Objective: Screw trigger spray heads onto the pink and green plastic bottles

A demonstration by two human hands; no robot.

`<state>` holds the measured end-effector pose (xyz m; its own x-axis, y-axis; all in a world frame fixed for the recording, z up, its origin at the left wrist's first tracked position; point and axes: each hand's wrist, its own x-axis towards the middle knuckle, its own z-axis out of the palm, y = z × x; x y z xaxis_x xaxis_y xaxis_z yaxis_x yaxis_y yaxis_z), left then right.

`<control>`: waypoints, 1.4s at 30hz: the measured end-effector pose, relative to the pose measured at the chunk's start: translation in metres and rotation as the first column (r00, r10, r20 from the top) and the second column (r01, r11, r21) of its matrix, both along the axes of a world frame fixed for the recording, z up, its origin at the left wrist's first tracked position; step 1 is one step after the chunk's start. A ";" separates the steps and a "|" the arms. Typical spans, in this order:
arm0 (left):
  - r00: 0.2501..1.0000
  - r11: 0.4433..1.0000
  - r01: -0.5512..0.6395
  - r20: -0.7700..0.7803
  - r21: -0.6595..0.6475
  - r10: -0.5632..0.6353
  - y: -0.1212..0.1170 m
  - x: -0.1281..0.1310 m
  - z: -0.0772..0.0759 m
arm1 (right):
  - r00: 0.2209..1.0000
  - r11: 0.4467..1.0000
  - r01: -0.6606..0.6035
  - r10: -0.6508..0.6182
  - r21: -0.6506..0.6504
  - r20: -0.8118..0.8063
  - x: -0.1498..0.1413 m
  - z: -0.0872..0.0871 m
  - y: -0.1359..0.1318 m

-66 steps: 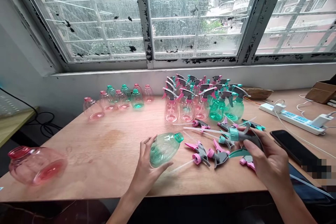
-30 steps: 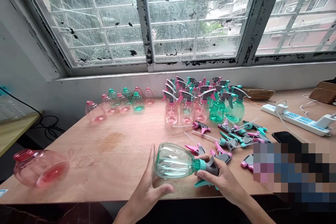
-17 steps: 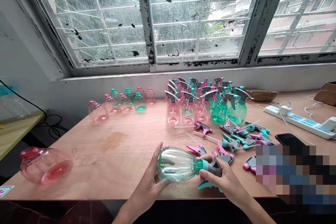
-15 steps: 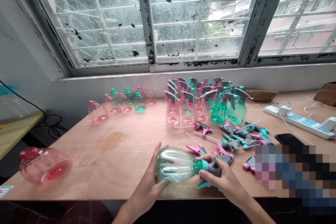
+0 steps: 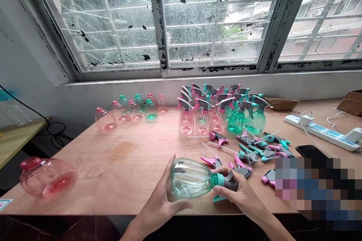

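Spray bottle [image 5: 190,178] of clear teal plastic sits over the tabletop [image 5: 124,173], cradled by the spread fingers of my left hand [image 5: 160,199]. My right hand [image 5: 240,192] curls around its grey trigger head [image 5: 232,181]. A loose grip could drop it onto the loose sprayers [image 5: 249,154] just beside.

I'm reading nothing legible; the small sticker [image 5: 5,204] well left of my left grip [image 5: 160,199] is too small to make out.

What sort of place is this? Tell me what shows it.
Probably a makeshift assembly workroom: assembled spray bottles stand grouped, loose trigger sprayer heads lie beside them, and headless bottles stand in a row on a wooden table.
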<state>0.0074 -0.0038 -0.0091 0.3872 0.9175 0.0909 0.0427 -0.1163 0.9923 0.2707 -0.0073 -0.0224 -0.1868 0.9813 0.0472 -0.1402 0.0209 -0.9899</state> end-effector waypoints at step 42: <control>0.991 0.983 -0.043 -0.117 0.177 0.064 0.004 -0.004 -0.017 | 0.999 0.998 0.033 -0.034 0.045 0.015 -0.002 -0.004 0.001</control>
<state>0.0035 0.0004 -0.0264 0.3560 0.9114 0.2062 0.1727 -0.2811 0.9440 0.2685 -0.0064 -0.0261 -0.1547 0.9840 0.0889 -0.1228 0.0701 -0.9899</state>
